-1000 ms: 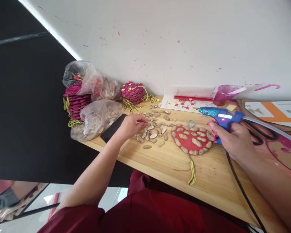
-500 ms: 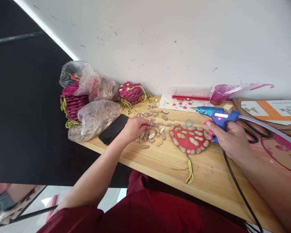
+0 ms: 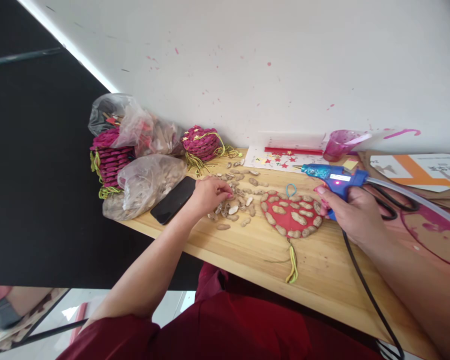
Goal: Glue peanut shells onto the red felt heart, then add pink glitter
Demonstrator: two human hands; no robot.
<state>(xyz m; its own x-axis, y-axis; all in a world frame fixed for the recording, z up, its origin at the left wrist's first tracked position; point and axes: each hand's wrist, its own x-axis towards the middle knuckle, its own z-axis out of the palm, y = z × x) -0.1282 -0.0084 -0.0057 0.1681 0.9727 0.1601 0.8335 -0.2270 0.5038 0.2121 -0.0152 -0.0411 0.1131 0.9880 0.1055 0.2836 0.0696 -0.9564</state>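
Pointing leftward: glue gun (image 3: 332,176), level.

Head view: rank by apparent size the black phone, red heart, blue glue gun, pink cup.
1. red heart
2. blue glue gun and black phone: look alike, no ranking
3. pink cup, farther back, so unsure

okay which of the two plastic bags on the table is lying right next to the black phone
The lower, front plastic bag, full of pale shells, lies against the black phone. The other bag sits behind it, by the wall, over the magenta stack.
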